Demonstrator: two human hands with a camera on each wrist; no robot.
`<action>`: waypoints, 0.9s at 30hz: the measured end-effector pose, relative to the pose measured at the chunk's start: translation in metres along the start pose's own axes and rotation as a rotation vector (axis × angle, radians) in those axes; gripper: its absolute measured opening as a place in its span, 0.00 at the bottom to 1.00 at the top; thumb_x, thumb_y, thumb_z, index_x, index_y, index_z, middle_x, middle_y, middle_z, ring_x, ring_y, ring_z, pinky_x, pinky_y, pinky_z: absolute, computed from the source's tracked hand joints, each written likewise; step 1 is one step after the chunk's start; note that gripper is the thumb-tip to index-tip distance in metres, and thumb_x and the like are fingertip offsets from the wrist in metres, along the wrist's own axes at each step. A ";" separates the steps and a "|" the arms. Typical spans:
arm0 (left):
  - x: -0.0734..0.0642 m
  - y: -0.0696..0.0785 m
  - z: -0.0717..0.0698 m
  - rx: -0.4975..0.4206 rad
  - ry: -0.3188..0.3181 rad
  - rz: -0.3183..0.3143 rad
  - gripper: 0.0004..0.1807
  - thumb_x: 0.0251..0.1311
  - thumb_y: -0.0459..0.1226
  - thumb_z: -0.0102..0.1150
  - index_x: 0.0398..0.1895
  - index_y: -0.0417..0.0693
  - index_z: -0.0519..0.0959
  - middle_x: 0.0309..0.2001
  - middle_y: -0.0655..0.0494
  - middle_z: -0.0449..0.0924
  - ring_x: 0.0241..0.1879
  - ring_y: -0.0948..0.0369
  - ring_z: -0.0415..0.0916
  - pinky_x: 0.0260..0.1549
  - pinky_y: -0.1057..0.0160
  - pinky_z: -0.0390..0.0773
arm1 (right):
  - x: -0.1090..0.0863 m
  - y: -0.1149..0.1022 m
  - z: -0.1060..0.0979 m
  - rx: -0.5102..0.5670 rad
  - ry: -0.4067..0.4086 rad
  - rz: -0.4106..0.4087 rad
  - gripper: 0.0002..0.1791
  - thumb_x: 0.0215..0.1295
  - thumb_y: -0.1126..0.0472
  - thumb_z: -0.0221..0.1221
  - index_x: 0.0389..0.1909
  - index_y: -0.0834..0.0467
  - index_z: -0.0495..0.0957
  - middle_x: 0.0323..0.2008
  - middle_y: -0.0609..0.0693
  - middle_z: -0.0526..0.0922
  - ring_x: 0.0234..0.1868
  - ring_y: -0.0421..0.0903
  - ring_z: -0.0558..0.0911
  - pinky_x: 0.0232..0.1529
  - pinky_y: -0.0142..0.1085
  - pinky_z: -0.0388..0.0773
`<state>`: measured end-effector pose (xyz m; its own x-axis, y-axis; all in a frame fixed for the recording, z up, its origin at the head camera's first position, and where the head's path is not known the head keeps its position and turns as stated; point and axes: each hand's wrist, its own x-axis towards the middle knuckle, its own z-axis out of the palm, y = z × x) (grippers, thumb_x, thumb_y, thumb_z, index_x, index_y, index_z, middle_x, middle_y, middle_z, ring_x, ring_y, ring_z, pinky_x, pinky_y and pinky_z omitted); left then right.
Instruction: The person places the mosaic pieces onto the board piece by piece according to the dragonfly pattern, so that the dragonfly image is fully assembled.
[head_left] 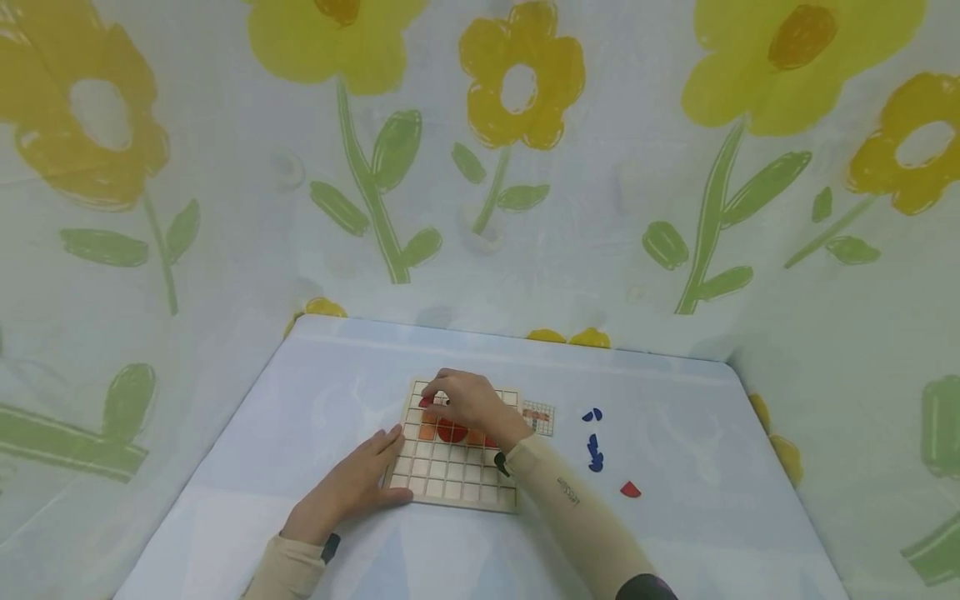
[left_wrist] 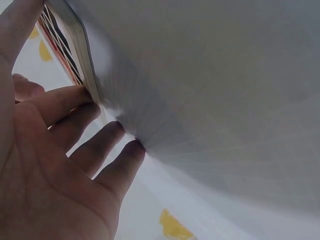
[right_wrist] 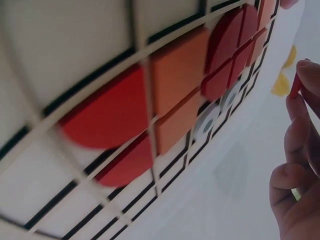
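A wooden grid board (head_left: 465, 479) lies on the table, with red and orange pieces set in its upper cells. My right hand (head_left: 472, 402) is over the upper part of the board, pinching a small red piece (right_wrist: 296, 86) between thumb and fingertip; its full outline is hidden. Along the board's left side rest the nearly straight fingers of my left hand (head_left: 363, 475), its thumb by the near left corner. Red rounded pieces (right_wrist: 112, 112), orange squares (right_wrist: 180, 65) and grey-and-white eye-like pieces (right_wrist: 205, 122) sit in the cells.
A small patterned grid card (head_left: 547, 421) lies just right of the board, partly behind my right wrist. Farther right are several blue pieces (head_left: 596, 457), two more blue pieces (head_left: 588, 416) and a red quarter-circle (head_left: 630, 490). Flower-printed curtains (head_left: 585, 208) surround the table.
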<state>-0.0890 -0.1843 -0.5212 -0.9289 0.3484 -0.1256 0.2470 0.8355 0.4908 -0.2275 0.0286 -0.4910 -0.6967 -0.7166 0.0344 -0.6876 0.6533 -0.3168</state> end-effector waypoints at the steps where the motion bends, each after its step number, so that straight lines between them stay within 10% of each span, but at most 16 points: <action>1: 0.000 0.000 0.000 -0.001 -0.001 0.004 0.52 0.57 0.58 0.70 0.76 0.37 0.62 0.78 0.45 0.55 0.76 0.40 0.52 0.73 0.42 0.59 | 0.003 -0.002 0.002 0.002 -0.012 0.005 0.13 0.68 0.48 0.66 0.51 0.43 0.87 0.47 0.38 0.83 0.44 0.36 0.82 0.45 0.33 0.83; 27: -0.002 -0.005 0.000 -0.025 0.006 0.037 0.52 0.59 0.58 0.68 0.77 0.36 0.60 0.79 0.45 0.53 0.77 0.40 0.50 0.73 0.40 0.58 | 0.033 -0.025 0.022 -0.104 -0.192 0.083 0.08 0.70 0.49 0.63 0.45 0.40 0.89 0.43 0.36 0.82 0.44 0.37 0.80 0.46 0.37 0.83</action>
<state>-0.0881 -0.1894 -0.5235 -0.9211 0.3758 -0.1016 0.2741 0.8115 0.5162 -0.2292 -0.0168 -0.5025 -0.7071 -0.6859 -0.1718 -0.6536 0.7268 -0.2111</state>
